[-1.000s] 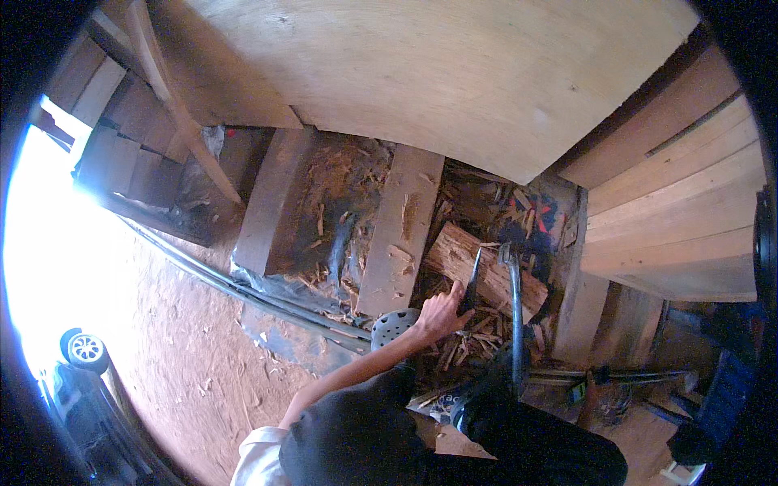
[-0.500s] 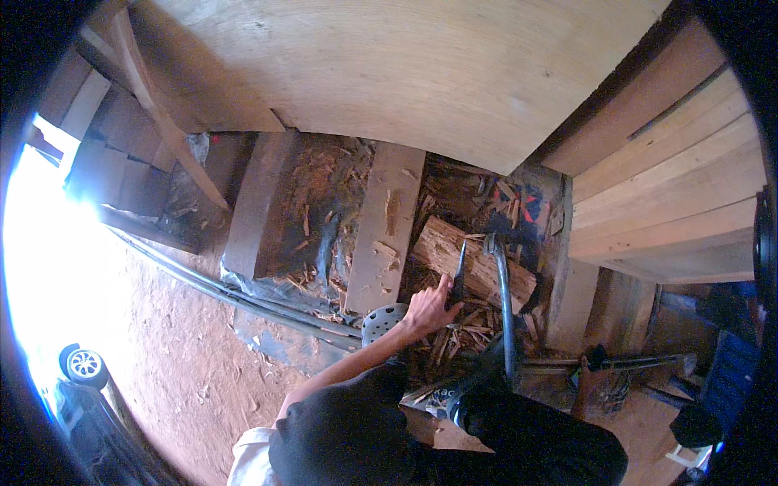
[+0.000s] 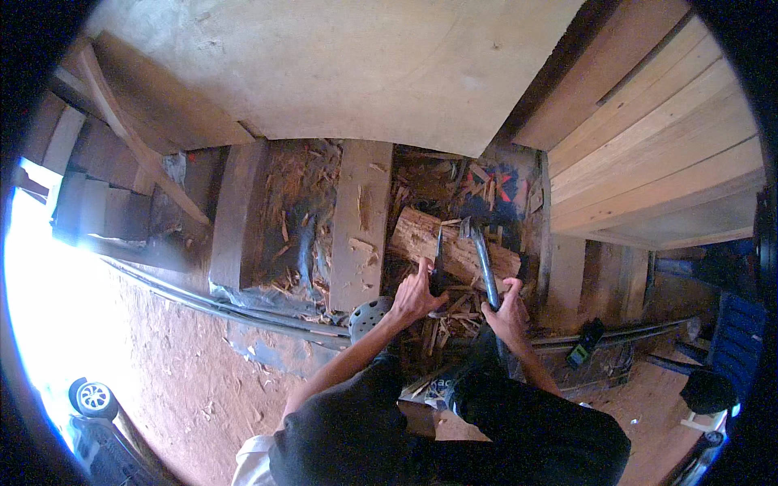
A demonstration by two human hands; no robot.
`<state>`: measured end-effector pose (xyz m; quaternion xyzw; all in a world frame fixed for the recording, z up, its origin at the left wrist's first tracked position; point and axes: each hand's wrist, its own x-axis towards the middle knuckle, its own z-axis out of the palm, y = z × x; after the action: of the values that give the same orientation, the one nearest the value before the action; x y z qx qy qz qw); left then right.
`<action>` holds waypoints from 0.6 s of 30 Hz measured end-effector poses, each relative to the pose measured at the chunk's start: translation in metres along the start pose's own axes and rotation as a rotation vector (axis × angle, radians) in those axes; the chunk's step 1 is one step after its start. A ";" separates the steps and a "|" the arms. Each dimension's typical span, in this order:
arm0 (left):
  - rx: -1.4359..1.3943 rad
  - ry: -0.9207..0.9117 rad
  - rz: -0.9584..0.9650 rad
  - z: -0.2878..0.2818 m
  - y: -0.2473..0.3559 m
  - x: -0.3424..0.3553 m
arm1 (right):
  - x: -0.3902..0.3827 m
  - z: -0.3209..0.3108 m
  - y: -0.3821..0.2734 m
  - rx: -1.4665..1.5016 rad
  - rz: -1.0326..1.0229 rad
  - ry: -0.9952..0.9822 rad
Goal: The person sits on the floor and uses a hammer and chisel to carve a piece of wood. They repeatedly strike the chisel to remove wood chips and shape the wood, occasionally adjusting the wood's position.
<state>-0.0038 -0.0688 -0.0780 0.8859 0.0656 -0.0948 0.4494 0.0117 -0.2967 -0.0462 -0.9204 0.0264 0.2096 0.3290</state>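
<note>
Dark trousers (image 3: 535,421): nearest my cam, on the near side of the log (image 3: 458,253).
Grey clog (image 3: 370,320): near side & left of log, full of holes.
L hand (image 3: 415,296): near side of log, fingers curled round the grip end of a dark blade (image 3: 439,257), index reaching up along it.
R hand (image 3: 509,316): near side of log, toward its right end; thumb & fingers either side of a metal bar tool (image 3: 486,267). Can't tell on my feed if the grip's tight.
Loose chips (image 3: 466,308): near side of log, btwn the hands.
Risk: my read, log could rock on uneven chips & skid the blade twd L fingers; a slack R grip might let the bar drop on L knuckles, as both tools sit close.
Log vs fingers: just past both sets of fingertips, slanting down to the right; blade & bar head lie over it in view, contact I can't tell.
Beam (image 3: 356,235): left of log, apart from it.
Plank stack (image 3: 640,146): right of & beyond log.
Pale sheet (image 3: 324,65): beyond log, off to the far left.
</note>
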 end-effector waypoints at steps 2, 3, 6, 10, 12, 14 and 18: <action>-0.041 0.001 0.028 -0.005 0.002 -0.004 | 0.006 0.011 -0.003 -0.076 -0.040 0.079; -0.066 0.011 0.040 -0.008 0.003 -0.007 | 0.006 0.012 -0.003 -0.103 0.001 0.085; -0.194 0.059 0.119 -0.016 0.009 -0.012 | 0.007 0.009 -0.001 0.107 -0.201 0.122; -0.505 -0.032 0.142 -0.027 0.008 -0.008 | 0.010 -0.009 0.009 0.096 0.121 -0.167; -0.524 -0.188 0.156 -0.039 0.002 -0.003 | 0.015 -0.008 0.018 0.311 0.010 -0.085; -0.650 -0.292 0.059 -0.058 -0.007 -0.003 | 0.024 -0.004 0.028 0.319 0.036 -0.133; -0.702 -0.532 0.041 -0.099 -0.024 0.001 | 0.031 0.008 0.039 -0.119 -0.172 -0.002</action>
<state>0.0033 0.0252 -0.0402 0.6255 -0.0417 -0.2827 0.7260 0.0293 -0.3194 -0.0876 -0.9369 -0.0656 0.1828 0.2907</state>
